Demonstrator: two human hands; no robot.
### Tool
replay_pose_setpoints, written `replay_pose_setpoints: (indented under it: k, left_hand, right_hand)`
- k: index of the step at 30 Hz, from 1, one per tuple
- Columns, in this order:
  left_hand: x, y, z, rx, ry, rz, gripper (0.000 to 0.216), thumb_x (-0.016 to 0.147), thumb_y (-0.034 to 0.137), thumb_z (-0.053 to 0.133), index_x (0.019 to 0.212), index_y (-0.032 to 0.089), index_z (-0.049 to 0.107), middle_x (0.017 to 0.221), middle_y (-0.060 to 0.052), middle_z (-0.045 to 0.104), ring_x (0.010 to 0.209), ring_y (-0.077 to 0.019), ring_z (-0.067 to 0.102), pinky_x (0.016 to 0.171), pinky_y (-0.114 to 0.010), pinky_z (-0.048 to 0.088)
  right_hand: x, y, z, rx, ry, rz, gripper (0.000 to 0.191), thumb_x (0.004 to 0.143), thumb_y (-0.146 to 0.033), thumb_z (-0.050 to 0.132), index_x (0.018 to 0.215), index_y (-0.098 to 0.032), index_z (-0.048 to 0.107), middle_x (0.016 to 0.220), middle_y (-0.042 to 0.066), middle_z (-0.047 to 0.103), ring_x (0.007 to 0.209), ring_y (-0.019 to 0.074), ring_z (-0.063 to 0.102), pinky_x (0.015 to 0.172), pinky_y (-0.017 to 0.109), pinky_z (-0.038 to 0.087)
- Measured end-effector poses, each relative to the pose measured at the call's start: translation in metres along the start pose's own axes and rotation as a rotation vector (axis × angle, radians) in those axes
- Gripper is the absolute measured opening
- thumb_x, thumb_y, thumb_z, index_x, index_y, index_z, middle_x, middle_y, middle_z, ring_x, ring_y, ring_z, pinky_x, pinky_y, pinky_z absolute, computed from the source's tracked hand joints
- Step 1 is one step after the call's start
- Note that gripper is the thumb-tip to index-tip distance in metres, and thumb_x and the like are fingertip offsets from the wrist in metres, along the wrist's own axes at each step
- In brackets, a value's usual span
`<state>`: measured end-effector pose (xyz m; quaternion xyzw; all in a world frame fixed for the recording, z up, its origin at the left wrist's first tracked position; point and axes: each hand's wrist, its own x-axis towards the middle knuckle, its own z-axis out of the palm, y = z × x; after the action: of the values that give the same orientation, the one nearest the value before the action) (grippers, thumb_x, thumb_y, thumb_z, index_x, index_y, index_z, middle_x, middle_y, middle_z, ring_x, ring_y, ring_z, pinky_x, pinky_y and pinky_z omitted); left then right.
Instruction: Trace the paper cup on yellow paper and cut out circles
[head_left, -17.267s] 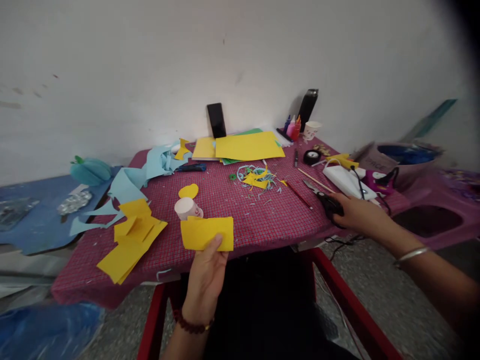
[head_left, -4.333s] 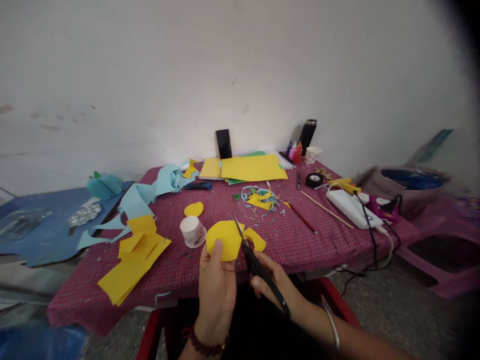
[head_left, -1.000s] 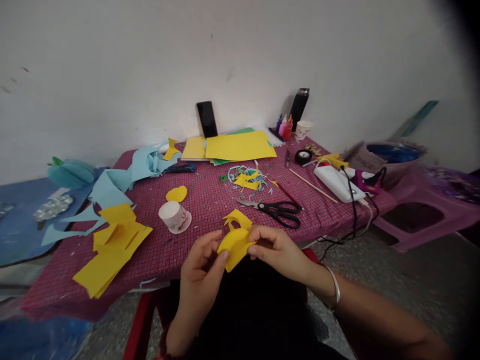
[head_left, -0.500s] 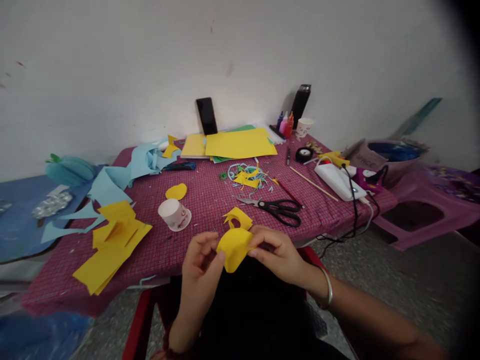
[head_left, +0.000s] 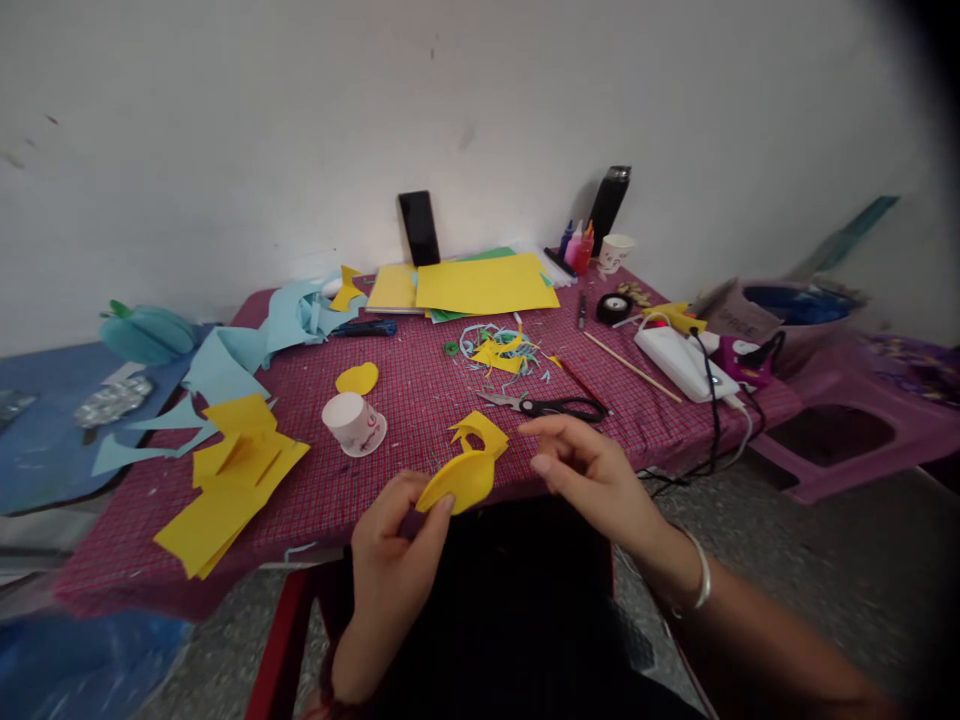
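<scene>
My left hand pinches the left end of a rounded yellow paper piece, which is folded or curved over near the table's front edge. To its right, my right hand is off the paper, with thumb and forefinger apart and nothing between them. Behind the held piece lies a yellow paper offcut with a curved cut-out. Scissors with black handles rest just beyond my right hand. A rounded yellow paper cutout lies behind an upturned paper cup.
Yellow scraps and light blue paper cover the left side. Paper shreds lie mid-table, before yellow sheets and a leaning phone. At right are a wooden stick, black tape and a white power strip with cables.
My right hand has let go of the yellow paper piece and moved right. The piece, now in my left hand alone, has tilted and looks more folded.
</scene>
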<state>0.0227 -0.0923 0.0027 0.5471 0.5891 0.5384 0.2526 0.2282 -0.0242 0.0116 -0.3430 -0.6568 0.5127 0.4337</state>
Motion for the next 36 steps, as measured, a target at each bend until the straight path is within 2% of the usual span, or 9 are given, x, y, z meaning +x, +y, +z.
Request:
replay_pose_setpoints:
  k: [4,6,9,13,18,23,28,31,36]
  left_hand:
    - [0.002,0.001,-0.008,0.246,-0.034,0.537,0.032,0.071,-0.002,0.061,0.089,0.023,0.07,0.082,-0.003,0.071,0.078,-0.0173,0.065,0.077,-0.027,0.05]
    - [0.002,0.0,-0.009,0.273,-0.072,0.677,0.043,0.07,-0.004,0.061,0.102,0.024,0.069,0.086,-0.005,0.073,0.081,-0.0187,0.066,0.08,-0.03,0.051]
    - [-0.001,-0.001,-0.009,0.311,-0.059,0.747,0.053,0.07,-0.003,0.064,0.113,0.028,0.068,0.091,-0.006,0.073,0.086,-0.0207,0.065,0.082,-0.032,0.051]
    - [-0.014,-0.001,-0.004,0.274,0.083,0.583,0.061,0.07,0.001,0.069,0.12,0.034,0.065,0.084,-0.003,0.068,0.075,-0.0168,0.062,0.07,-0.027,0.05]
    - [-0.025,-0.001,0.005,-0.105,-0.071,0.289,0.045,0.077,0.005,0.065,0.112,0.033,0.069,0.092,-0.002,0.07,0.079,-0.0148,0.066,0.066,-0.022,0.051]
    - [-0.024,-0.008,0.016,-0.31,-0.024,0.116,0.01,0.081,0.015,0.064,0.078,0.021,0.07,0.09,-0.004,0.068,0.082,-0.0165,0.064,0.07,-0.026,0.052]
    - [-0.026,-0.02,0.031,-0.494,0.061,-0.179,0.021,0.083,0.022,0.063,0.065,0.018,0.054,0.076,0.0,0.059,0.069,-0.0123,0.057,0.067,-0.025,0.049]
    - [-0.026,-0.021,0.033,-0.443,0.046,-0.145,0.021,0.083,0.019,0.063,0.064,0.017,0.054,0.079,0.0,0.06,0.073,-0.0122,0.058,0.07,-0.025,0.049]
    - [-0.023,-0.015,0.024,-0.14,0.119,0.124,0.01,0.077,0.013,0.068,0.069,0.02,0.065,0.087,-0.002,0.065,0.081,-0.0142,0.061,0.074,-0.025,0.049]
  right_hand:
    - [-0.006,-0.003,0.01,0.223,-0.32,0.208,0.044,0.089,-0.027,0.059,0.131,-0.024,0.048,0.065,-0.005,0.062,0.043,0.0059,0.051,0.041,0.015,0.041]
    - [-0.008,0.0,0.016,0.264,-0.329,0.197,0.034,0.087,-0.023,0.06,0.12,-0.022,0.057,0.075,-0.002,0.066,0.048,0.0062,0.059,0.045,0.016,0.046]
    - [-0.008,0.004,0.022,0.137,-0.202,-0.021,0.011,0.084,-0.016,0.062,0.092,-0.019,0.068,0.077,0.0,0.069,0.059,0.0085,0.066,0.055,0.018,0.052]
    - [-0.008,0.004,0.019,-0.078,-0.057,-0.361,0.01,0.085,-0.015,0.063,0.087,-0.021,0.07,0.076,0.002,0.073,0.069,0.012,0.069,0.066,0.021,0.054]
    - [-0.012,0.005,0.019,-0.09,-0.063,-0.495,0.009,0.089,-0.021,0.061,0.091,-0.021,0.07,0.075,0.003,0.073,0.066,0.0126,0.068,0.061,0.021,0.053]
    - [-0.016,0.007,0.034,0.21,-0.098,-0.143,0.017,0.088,-0.033,0.064,0.079,-0.018,0.067,0.072,0.003,0.067,0.063,0.0119,0.064,0.057,0.022,0.051]
    - [-0.014,0.019,0.051,0.452,-0.042,0.192,0.021,0.085,-0.035,0.066,0.075,-0.018,0.06,0.071,0.0,0.061,0.06,0.0101,0.058,0.054,0.021,0.049]
    - [-0.012,0.023,0.052,0.422,-0.007,0.15,0.021,0.086,-0.033,0.065,0.072,-0.018,0.058,0.071,-0.001,0.059,0.062,0.0103,0.057,0.058,0.023,0.049]
    - [-0.014,0.024,0.043,0.095,0.051,-0.164,0.017,0.087,-0.02,0.059,0.07,-0.018,0.059,0.083,0.003,0.057,0.08,0.0151,0.057,0.072,0.028,0.045]
